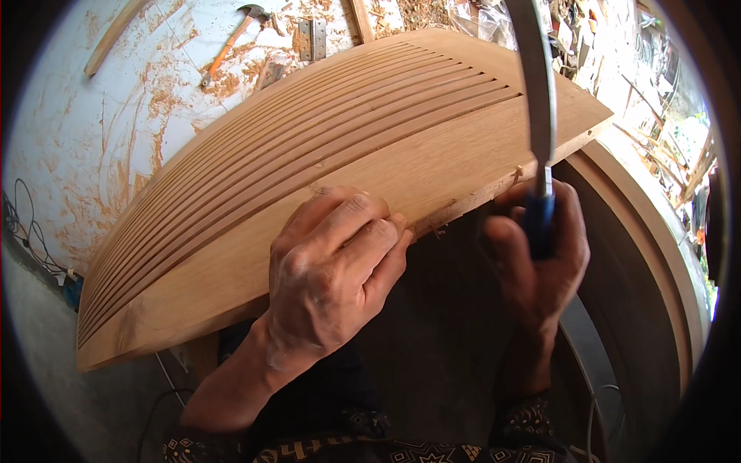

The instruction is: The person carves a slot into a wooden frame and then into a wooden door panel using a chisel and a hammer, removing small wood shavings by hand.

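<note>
A pale wooden slatted panel [432, 171], like a louvred door or shutter, lies across the view in front of me. My left hand [336, 266] rests at its near edge, with curled fingers pressed together at the fingertips. Whatever is pinched there is too small or hidden to make out. My right hand [544, 258] is closed around the blue handle of a long-bladed knife [540, 92]. The blade points up and away, crossing over the panel's right part. Small splintered bits of wood [519, 174] stick up along the near edge beside the knife.
Beyond the panel, a white work surface [127, 116] carries wood shavings, a hammer with an orange handle [229, 50], a metal hinge [312, 38] and a wooden strip [114, 37]. Another brown wooden frame [656, 255] stands at right. A black cable [31, 224] hangs at far left.
</note>
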### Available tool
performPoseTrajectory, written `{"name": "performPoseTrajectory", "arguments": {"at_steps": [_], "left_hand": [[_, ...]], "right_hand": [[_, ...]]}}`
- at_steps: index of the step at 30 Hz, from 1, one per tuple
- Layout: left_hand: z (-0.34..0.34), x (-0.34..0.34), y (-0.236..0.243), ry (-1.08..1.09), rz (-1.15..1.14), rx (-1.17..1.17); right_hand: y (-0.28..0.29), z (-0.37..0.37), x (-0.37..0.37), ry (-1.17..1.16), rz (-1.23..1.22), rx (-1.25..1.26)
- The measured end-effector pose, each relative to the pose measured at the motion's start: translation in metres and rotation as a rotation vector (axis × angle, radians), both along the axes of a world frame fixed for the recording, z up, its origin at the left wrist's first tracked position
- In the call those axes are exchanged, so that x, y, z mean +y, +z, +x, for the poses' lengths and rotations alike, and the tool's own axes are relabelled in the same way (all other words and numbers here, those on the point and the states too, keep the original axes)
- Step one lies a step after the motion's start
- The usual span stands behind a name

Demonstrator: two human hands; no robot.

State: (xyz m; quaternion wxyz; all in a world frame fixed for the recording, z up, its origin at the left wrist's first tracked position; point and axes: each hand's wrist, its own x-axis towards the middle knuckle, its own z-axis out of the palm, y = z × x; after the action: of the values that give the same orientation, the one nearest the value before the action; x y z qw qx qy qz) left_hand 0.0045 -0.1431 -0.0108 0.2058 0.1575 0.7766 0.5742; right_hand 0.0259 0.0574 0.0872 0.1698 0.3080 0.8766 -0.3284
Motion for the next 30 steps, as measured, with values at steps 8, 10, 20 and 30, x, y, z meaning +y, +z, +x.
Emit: {"name": "performPoseTrajectory", "arguments": {"at_steps": [8, 10, 20, 30], "left_hand": [[-0.003, 0.002, 0.0, -0.004, 0.0, -0.13], [-0.004, 0.0, 0.0, -0.01, 0.012, -0.127], [-0.005, -0.007, 0.002, -0.038, 0.003, -0.162], [-0.006, -0.001, 0.003, 0.013, -0.014, -0.141]], "right_hand": [[0.051, 0.019, 0.015, 0.376, 0.139, -0.133], [0.057, 0.022, 0.009, 0.429, 0.123, -0.214], [0.056, 0.031, -0.001, 0.668, 0.341, -0.2], [0.066, 0.005, -0.012, 0.562, 0.234, -0.24]]}}
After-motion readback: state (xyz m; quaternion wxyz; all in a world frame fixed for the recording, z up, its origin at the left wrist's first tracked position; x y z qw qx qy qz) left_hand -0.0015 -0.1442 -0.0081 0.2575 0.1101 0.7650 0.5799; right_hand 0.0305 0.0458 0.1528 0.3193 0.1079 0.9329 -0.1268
